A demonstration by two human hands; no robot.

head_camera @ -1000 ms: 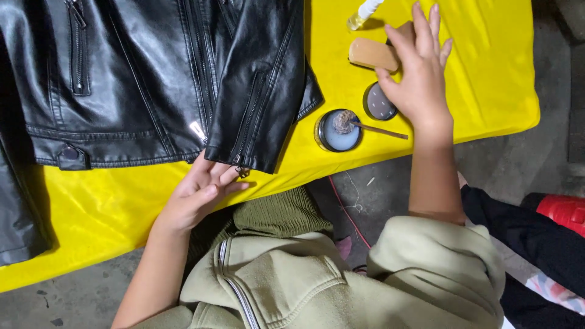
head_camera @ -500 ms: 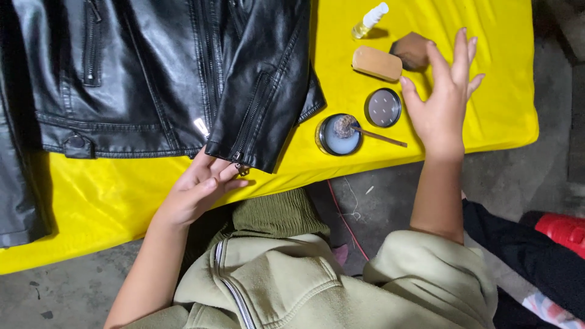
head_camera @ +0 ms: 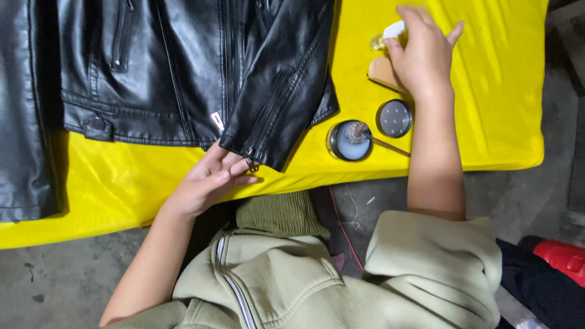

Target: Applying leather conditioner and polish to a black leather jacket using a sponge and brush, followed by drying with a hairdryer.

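Observation:
A black leather jacket [head_camera: 183, 67] lies spread on a yellow cloth-covered table [head_camera: 487, 122]. My left hand [head_camera: 210, 180] rests flat at the cuff of the jacket's sleeve [head_camera: 280, 116], fingers touching the cuff's zip end. My right hand [head_camera: 420, 52] reaches over the table's far side and curls around a small clear bottle with a white cap [head_camera: 387, 35]; a tan wooden brush block [head_camera: 384, 72] lies just under it. An open round tin of pale paste [head_camera: 348, 141] holds a small dauber brush [head_camera: 365, 135]. Its dark lid [head_camera: 394, 118] lies beside it.
The table's front edge runs just before my body, with grey concrete floor [head_camera: 365, 201] below. My olive green zipped jacket [head_camera: 304, 274] fills the bottom of the view. A red object [head_camera: 563, 256] on dark fabric sits at the lower right.
My right hand moved up and left from beside the tin lid and closed around the small bottle. My left hand stayed at the sleeve cuff.

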